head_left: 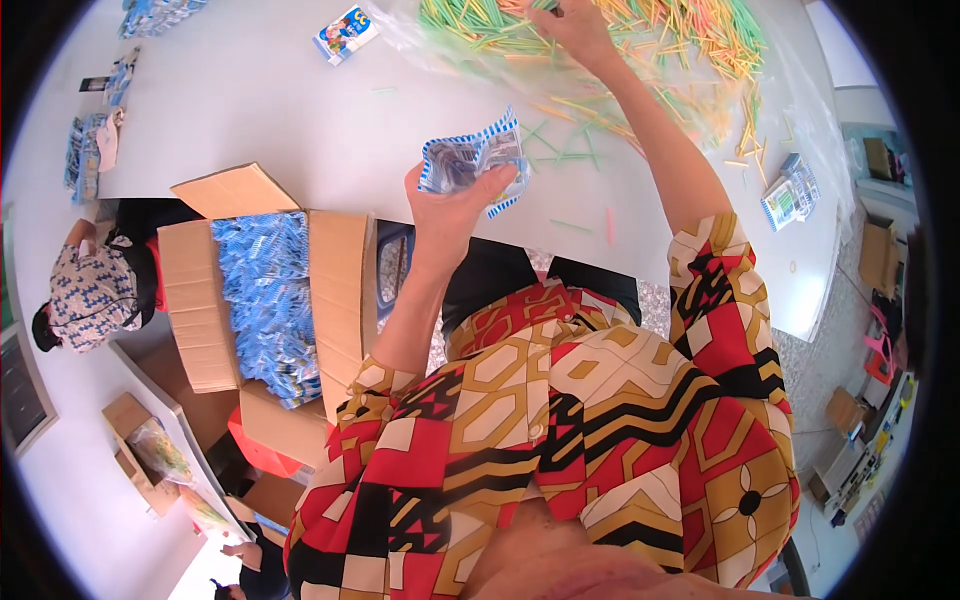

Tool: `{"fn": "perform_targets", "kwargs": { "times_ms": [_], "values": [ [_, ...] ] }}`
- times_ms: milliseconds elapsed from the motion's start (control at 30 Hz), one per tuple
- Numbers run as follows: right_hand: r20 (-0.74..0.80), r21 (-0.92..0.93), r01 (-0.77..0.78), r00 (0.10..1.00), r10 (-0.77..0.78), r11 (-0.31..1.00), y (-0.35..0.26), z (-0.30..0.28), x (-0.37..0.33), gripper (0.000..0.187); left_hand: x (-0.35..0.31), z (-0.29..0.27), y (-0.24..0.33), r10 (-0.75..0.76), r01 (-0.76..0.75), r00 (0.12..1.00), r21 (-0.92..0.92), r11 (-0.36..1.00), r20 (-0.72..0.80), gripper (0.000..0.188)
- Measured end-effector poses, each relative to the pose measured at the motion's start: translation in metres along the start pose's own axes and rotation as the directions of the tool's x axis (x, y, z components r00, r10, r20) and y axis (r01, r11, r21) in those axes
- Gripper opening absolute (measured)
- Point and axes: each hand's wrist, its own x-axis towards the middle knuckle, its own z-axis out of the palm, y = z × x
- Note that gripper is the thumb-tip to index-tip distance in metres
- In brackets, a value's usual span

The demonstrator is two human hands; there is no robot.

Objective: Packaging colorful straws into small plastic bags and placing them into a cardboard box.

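My left hand point(447, 212) holds up a small clear plastic packet point(453, 166) with blue-and-white striped edges, its mouth spread apart and the thumb on its right side. At the far side of the table my right hand point(578, 32) reaches into a heap of thin green, yellow and orange sticks point(690, 28). Its fingers are bent together over the heap; what they grip is hidden at the upper edge. A clear plastic sheet point(640, 88) lies under and around the heap, and several loose sticks point(562, 155) are scattered between my hands.
An open cardboard box point(203, 310) full of blue packets point(262, 300) stands left of me. On the white table point(270, 110) are a small printed packet point(345, 36) and, at the right, another packet point(790, 195). A person point(98, 290) sits at the left; another point(262, 568) is at lower left.
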Motion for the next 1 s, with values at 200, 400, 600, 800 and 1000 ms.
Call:
{"fn": "perform_targets", "kwargs": {
  "times_ms": [200, 400, 600, 800, 1000],
  "values": [
    [0.023, 0.38, 0.096, 0.993, -0.113, 0.92, -0.141, -0.065, -0.05, 0.015, 0.002, -0.005, -0.003, 0.014, -0.014, 1.0, 0.124, 0.992, 0.003, 0.019],
    [0.076, 0.056, 0.58, 0.809, -0.582, 0.813, -0.169, -0.086, -0.098, 0.022, 0.005, -0.003, -0.015, 0.034, -0.034, 0.999, 0.145, 0.989, 0.004, 0.016],
    [0.084, -0.011, 0.701, 0.712, -0.698, 0.713, -0.162, -0.09, -0.109, 0.024, 0.003, -0.001, -0.014, 0.088, -0.082, 0.996, 0.185, 0.979, -0.023, 0.015],
    [0.146, -0.036, 0.722, 0.687, -0.711, 0.691, -0.164, -0.092, -0.123, 0.026, 0.001, 0.002, -0.011, 0.148, -0.14, 0.989, 0.265, 0.954, -0.012, 0.013],
    [-0.004, -0.157, 0.765, 0.632, -0.775, 0.625, -0.163, -0.096, -0.12, 0.029, 0.001, 0.0, -0.015, 0.196, -0.19, 0.98, 0.367, 0.911, 0.02, 0.012]
  ]
}}
